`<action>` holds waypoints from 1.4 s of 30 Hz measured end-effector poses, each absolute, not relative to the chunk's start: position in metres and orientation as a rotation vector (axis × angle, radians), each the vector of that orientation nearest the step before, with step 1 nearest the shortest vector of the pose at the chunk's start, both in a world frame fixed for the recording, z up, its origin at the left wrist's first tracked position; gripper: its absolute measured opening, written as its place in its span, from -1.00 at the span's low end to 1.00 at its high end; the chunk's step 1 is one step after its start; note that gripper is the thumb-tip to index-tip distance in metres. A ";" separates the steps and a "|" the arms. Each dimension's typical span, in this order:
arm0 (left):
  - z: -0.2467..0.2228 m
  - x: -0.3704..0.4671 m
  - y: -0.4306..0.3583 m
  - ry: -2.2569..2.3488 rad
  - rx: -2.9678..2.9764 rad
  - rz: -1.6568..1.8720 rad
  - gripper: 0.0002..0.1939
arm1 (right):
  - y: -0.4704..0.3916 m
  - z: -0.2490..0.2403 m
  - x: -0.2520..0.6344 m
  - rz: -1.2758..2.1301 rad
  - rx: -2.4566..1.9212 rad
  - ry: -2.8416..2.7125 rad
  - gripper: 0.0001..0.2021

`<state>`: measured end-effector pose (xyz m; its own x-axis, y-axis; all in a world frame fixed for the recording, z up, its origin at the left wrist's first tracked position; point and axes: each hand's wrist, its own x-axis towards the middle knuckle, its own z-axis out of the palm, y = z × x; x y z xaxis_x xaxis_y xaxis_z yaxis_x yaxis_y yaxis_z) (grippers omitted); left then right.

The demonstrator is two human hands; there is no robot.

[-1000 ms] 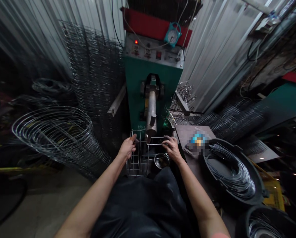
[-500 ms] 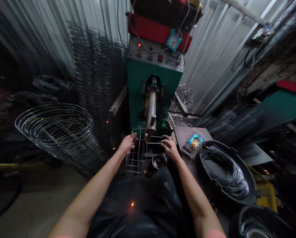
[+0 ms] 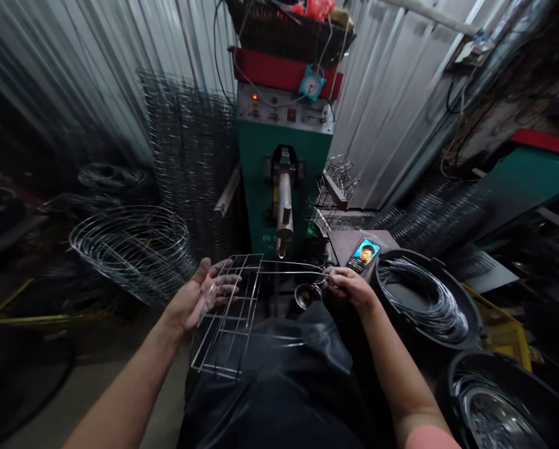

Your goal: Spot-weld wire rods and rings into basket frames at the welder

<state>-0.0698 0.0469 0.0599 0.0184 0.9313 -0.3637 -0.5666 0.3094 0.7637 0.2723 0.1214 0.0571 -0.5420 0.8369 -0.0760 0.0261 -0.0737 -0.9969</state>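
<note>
A small welded wire rack (image 3: pixel 233 330) hangs tilted over my dark apron, its grid side to the left. Two long wires (image 3: pixel 291 270) run from it to the right. At their far end my right hand (image 3: pixel 352 287) is closed round them. My left hand (image 3: pixel 204 293) is held palm up with fingers spread, overlapping the rack's left edge; whether the fingertips bear its weight I cannot tell. Just beyond the rack is the tip of the welding machine's electrode arm (image 3: pixel 284 218), apart from the wires.
The green welding machine (image 3: pixel 284 140) stands ahead. A metal bowl (image 3: pixel 307 295) sits below its arm. To the right are a phone (image 3: pixel 364 252) on a small table and black tubs (image 3: pixel 476 312) of wire pieces. Wire hoops (image 3: pixel 130 234) and a tall wire stack (image 3: pixel 186 149) stand left.
The rack has come away from the electrode toward me and left. My left hand has gone from gripping to spread fingers; my right hand has moved right, holding the wire ends. Flying sparks are gone.
</note>
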 end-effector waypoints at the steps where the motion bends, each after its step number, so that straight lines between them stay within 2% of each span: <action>1: 0.055 -0.072 0.034 0.980 0.526 1.258 -0.37 | 0.121 0.049 0.272 1.814 -0.967 -1.438 -0.73; 3: 0.035 -0.075 0.005 1.005 0.641 1.265 -0.21 | 0.121 0.027 0.270 2.022 -1.023 -1.185 -0.76; 5: 0.007 -0.079 -0.022 1.049 0.793 1.176 -0.16 | 0.122 0.004 0.269 2.112 -1.100 -0.977 -0.79; 10: -0.055 -0.081 -0.058 1.203 1.164 1.072 -0.09 | 0.122 -0.034 0.280 2.032 -1.215 -0.795 -0.81; 16: -0.101 -0.053 -0.057 1.409 1.252 1.023 -0.47 | 0.118 -0.046 0.292 1.850 -1.301 -0.846 -0.84; 19: -0.096 -0.041 -0.048 1.416 1.168 1.164 -0.54 | 0.118 -0.042 0.296 1.723 -1.241 -0.890 -0.81; 23: -0.052 -0.031 -0.022 1.301 0.767 1.448 -0.59 | 0.119 -0.023 0.299 1.589 -1.189 -1.118 -0.66; 28: -0.010 -0.029 0.008 1.164 0.440 1.390 -0.61 | 0.118 -0.006 0.292 1.312 -1.231 -1.613 -0.71; 37: -0.019 -0.052 -0.008 1.042 0.397 1.429 -0.61 | 0.148 -0.053 0.296 1.251 -1.303 -1.406 -0.66; 42: -0.020 -0.055 -0.016 1.048 0.447 1.434 -0.49 | 0.157 -0.065 0.288 1.318 -1.289 -1.526 -0.69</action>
<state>-0.0549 -0.0158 -0.0199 -0.1825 0.9321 -0.3129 -0.5809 0.1545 0.7992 0.2876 0.1573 -0.0650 -0.2300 0.9699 -0.0805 0.2205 -0.0286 -0.9750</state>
